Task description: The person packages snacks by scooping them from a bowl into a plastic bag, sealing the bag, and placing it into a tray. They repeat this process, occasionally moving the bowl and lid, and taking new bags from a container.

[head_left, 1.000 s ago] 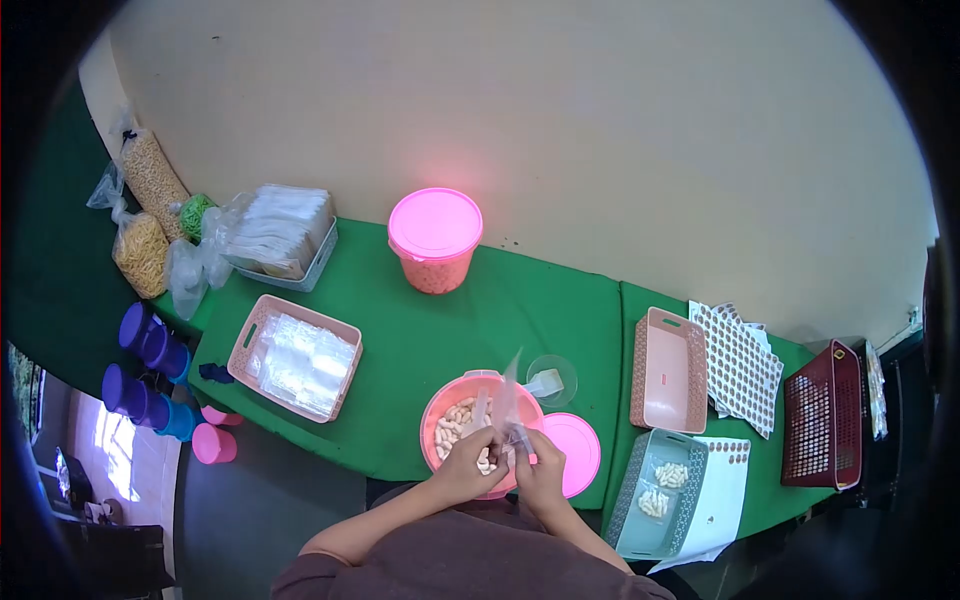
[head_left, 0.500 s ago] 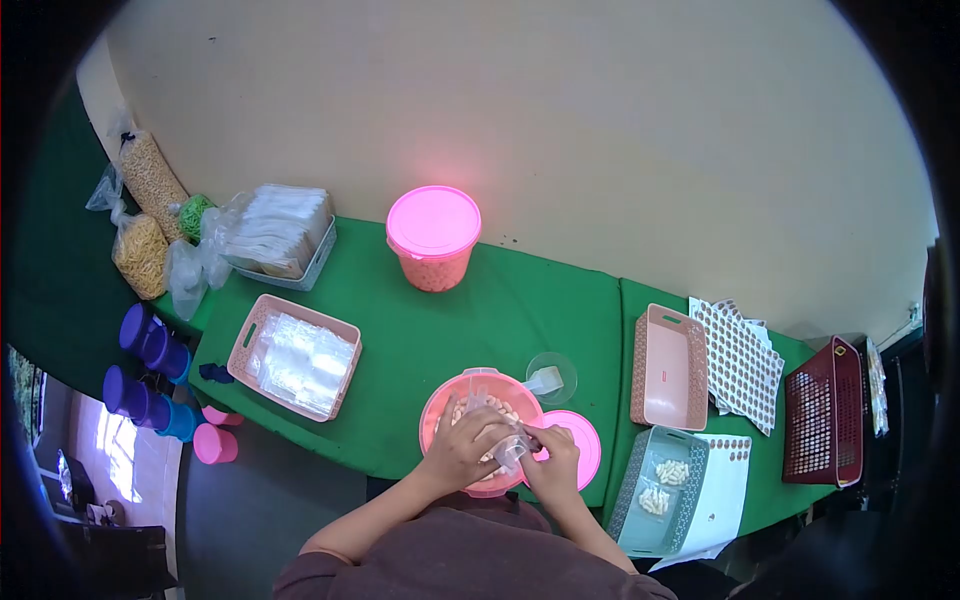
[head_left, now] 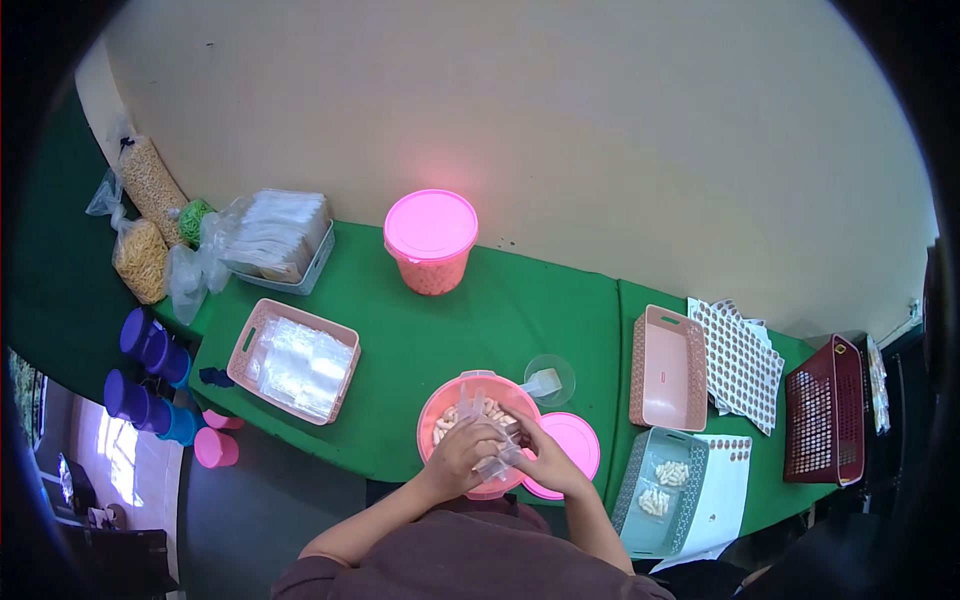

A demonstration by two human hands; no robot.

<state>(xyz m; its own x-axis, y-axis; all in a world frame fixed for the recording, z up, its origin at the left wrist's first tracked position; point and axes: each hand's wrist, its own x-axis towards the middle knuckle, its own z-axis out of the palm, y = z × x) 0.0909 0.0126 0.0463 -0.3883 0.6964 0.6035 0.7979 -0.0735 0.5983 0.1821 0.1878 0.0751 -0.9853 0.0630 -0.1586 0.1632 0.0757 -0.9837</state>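
Over the pink tub point(head_left: 430, 405), both hands work at a clear plastic bag point(head_left: 490, 466). The tub contains pale, short snack pieces point(head_left: 493, 410). My left hand point(head_left: 460, 458) is closed on the left side of the bag, fingers curled over it. On the other side, my right hand point(head_left: 547, 462) grips the bag with its thumb and fingers bent. What the bag holds is hidden by the fingers. A round pink lid point(head_left: 575, 445) lies partly under the tub's right edge. Behind it sits a clear round dish point(head_left: 562, 395) with a white scoop point(head_left: 543, 382).
A pink basket point(head_left: 345, 385) of clear bags stands at left. To the right are a teal tray point(head_left: 655, 535) with two filled bags, a pink tray point(head_left: 668, 370), sticker sheets point(head_left: 745, 365) and a maroon basket point(head_left: 825, 420). A lidded pink bucket point(head_left: 432, 275) stands near the wall.
My right hand has shifted left and its fingers reach further over the bag. My left hand has turned slightly, its fingers more curled. The bag stays over the tub.
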